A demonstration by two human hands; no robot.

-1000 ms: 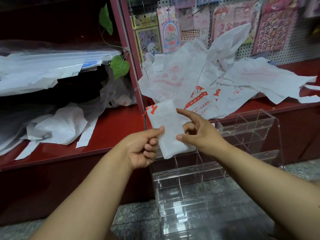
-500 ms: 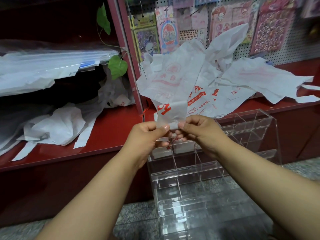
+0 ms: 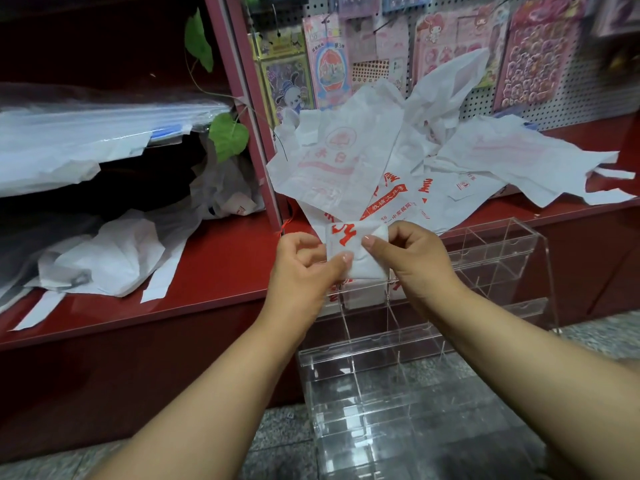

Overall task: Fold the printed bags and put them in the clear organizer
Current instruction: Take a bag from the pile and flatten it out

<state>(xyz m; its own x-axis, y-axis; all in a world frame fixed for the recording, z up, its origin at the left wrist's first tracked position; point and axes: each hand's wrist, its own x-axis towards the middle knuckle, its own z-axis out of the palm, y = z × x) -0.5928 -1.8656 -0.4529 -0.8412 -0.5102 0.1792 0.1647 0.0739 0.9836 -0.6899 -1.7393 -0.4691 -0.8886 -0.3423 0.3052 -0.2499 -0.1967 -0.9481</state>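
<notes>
Both hands are pinching one small folded bag [image 3: 353, 252] in the air just above the clear organizer [image 3: 485, 271], the left hand [image 3: 304, 268] gripping its lower left edge and the right hand [image 3: 405, 252] its upper right corner. To finish the fold well, the thumbs should be pressing the creases flat and keeping the packet tight so it is sliding cleanly into one compartment. More loose bags [image 3: 398, 161] are lying heaped on the red shelf [image 3: 207, 271] behind.
</notes>
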